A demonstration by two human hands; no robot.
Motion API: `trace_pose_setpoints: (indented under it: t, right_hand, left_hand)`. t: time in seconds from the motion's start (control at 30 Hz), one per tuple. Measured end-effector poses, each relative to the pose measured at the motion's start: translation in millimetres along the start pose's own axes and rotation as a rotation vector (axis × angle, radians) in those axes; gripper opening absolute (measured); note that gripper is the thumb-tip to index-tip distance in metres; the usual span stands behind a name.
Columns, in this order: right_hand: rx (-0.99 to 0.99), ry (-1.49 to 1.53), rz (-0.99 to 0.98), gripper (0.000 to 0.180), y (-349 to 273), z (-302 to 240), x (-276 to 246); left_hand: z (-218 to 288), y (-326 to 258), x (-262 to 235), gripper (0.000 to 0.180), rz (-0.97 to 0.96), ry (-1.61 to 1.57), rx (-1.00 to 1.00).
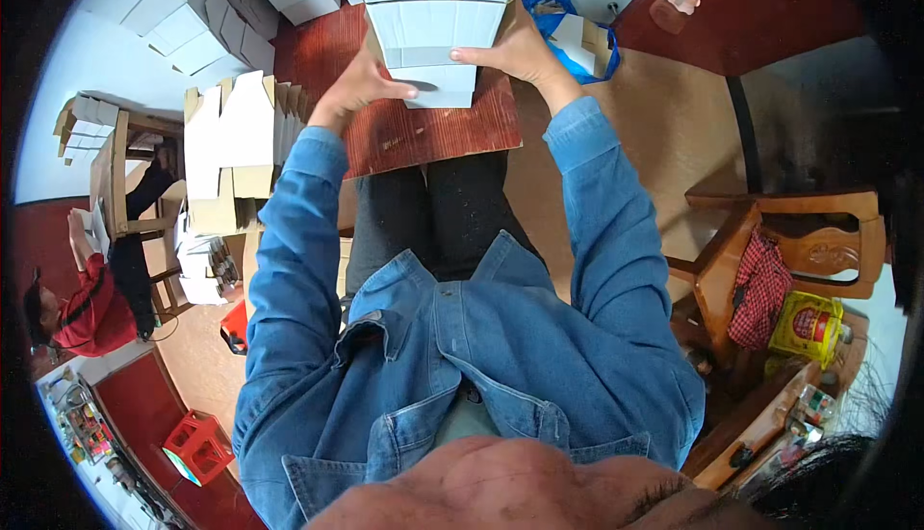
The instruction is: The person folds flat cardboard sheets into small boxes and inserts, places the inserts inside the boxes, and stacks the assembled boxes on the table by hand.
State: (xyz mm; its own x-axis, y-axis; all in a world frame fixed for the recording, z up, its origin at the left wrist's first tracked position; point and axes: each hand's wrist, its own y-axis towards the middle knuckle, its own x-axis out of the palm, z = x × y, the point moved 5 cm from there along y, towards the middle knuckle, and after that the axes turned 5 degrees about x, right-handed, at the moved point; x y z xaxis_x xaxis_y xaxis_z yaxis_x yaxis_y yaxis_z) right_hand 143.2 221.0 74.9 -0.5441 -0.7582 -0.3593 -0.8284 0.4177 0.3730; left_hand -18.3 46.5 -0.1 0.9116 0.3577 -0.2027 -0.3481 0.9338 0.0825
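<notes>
At the near end of the red table [409, 150], a white carton [433, 29] is clasped between the left hand [358, 85] and right hand [525, 56], thumbs laid across its near panels (fingers mostly hidden). Light, stiff, crushable card is suggested, best gripped by its side edges.

We are in a small carton workshop set in a homely room: white cartons [248, 126] stand in stacks, and a co-worker [101, 309] in red is at a wooden table [117, 174]. We see a carved wooden chair [828, 257], a red plastic stool [199, 441] and, toward the bent rim, what may be household clutter [89, 424].
</notes>
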Motion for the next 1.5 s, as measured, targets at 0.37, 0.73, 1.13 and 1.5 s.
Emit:
trace_pose_setpoints:
  t: [0.37, 0.73, 1.13, 1.5]
  right_hand:
    - [0.113, -0.021, -0.078, 0.098, 7, -4, -7]
    - [0.049, 0.077, -0.114, 0.105, 14, 15, -2]
    - [0.074, -0.028, -0.065, 0.092, 14, 12, -6]
    - [0.045, 0.022, -0.076, 0.098, 18, 14, -7]
  left_hand:
    - [-27, 16, 14, 0.105, 0.005, 0.001, -0.024]
    - [-16, 14, 14, 0.109, 0.015, 0.110, -0.042]
    - [-8, 6, 6, 0.123, 0.058, 0.070, 0.139]
    - [97, 29, -15, 0.124, 0.124, -0.135, 0.346]
